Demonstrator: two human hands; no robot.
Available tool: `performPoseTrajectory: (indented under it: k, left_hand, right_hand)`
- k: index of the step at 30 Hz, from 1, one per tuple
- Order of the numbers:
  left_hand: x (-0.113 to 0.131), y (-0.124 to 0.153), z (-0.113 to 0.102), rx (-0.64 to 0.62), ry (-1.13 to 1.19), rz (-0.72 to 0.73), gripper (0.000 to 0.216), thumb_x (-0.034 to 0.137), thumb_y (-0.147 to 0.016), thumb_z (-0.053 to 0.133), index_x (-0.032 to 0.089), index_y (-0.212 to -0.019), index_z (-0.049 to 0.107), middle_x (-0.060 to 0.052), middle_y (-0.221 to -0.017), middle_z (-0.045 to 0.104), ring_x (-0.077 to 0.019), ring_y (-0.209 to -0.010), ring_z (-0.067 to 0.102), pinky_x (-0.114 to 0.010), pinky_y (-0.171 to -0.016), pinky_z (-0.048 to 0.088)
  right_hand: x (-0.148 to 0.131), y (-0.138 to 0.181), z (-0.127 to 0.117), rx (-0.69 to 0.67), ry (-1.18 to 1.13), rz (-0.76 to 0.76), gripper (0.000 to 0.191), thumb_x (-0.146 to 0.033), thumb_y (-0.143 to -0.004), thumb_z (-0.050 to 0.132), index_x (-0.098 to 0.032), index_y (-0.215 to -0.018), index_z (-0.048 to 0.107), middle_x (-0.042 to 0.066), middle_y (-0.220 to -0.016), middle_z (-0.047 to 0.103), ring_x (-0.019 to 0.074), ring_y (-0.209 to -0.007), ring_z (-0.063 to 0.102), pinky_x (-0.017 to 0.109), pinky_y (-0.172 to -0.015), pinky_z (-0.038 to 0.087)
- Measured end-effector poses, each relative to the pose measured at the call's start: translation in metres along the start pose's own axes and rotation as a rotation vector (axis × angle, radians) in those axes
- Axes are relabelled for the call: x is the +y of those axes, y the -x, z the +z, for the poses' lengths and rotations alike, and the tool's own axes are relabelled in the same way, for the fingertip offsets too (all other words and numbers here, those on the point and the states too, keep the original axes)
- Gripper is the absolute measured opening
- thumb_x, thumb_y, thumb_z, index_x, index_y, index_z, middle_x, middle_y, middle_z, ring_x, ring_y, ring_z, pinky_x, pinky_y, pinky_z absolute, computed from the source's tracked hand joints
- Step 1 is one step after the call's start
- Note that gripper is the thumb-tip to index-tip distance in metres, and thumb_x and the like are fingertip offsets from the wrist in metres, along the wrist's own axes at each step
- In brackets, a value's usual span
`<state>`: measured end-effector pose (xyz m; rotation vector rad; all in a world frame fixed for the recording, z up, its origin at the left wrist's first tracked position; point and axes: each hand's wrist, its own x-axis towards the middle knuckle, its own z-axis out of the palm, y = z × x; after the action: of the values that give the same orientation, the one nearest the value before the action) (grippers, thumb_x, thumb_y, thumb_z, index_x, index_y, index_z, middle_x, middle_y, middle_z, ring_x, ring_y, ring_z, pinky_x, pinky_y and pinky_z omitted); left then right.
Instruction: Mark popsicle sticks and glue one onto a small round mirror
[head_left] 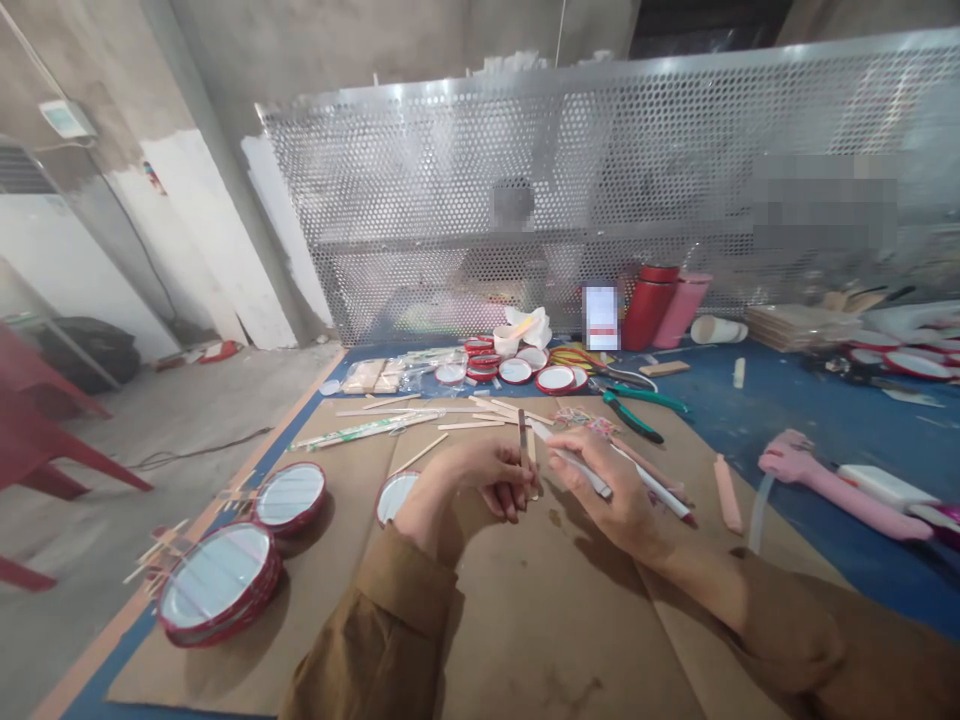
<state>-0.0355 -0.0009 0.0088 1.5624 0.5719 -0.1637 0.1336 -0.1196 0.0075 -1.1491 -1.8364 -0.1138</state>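
Note:
My left hand (487,475) is closed on a thin wooden stick (523,445) held upright over the brown cardboard sheet (540,610). Beside it, my right hand (607,480) grips a white pen-like tool (592,472) whose tip points at the stick. A round red-rimmed mirror (391,497) lies partly hidden behind my left wrist. More wooden sticks (450,415) are scattered on the far part of the cardboard.
Two red-rimmed mirrors (289,495) (217,580) lie at the left; more red lids (517,368) sit at the back. Green pliers (634,415), a pink glue gun (840,490), red and pink cups (664,300) and a perforated metal screen (600,190) surround the blue table (825,410).

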Motion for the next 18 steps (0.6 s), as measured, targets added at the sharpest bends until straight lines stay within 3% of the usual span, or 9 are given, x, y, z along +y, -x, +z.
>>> performPoseTrajectory:
  k: [9, 18]
  left_hand:
    - [0.0036, 0.0051, 0.0019, 0.016, -0.002, 0.017, 0.03, 0.044, -0.083, 0.068, 0.015, -0.078, 0.058, 0.001, -0.065, 0.064, -0.0111, -0.055, 0.064, -0.024, -0.058, 0.052]
    - [0.002, 0.0028, 0.0011, 0.023, -0.028, -0.011, 0.025, 0.039, -0.086, 0.064, 0.015, -0.08, 0.062, -0.002, -0.069, 0.065, -0.0135, -0.06, 0.066, -0.029, -0.064, 0.054]
  right_hand:
    - [0.0033, 0.0011, 0.0029, -0.059, -0.001, 0.008, 0.013, -0.023, -0.098, 0.05, -0.021, -0.108, 0.058, 0.006, -0.097, 0.068, 0.0211, -0.093, 0.065, 0.034, -0.083, 0.051]
    - [0.0041, 0.0009, 0.004, -0.093, -0.027, 0.0, 0.013, -0.023, -0.098, 0.051, -0.023, -0.111, 0.056, 0.005, -0.1, 0.066, 0.0203, -0.096, 0.063, 0.034, -0.086, 0.049]
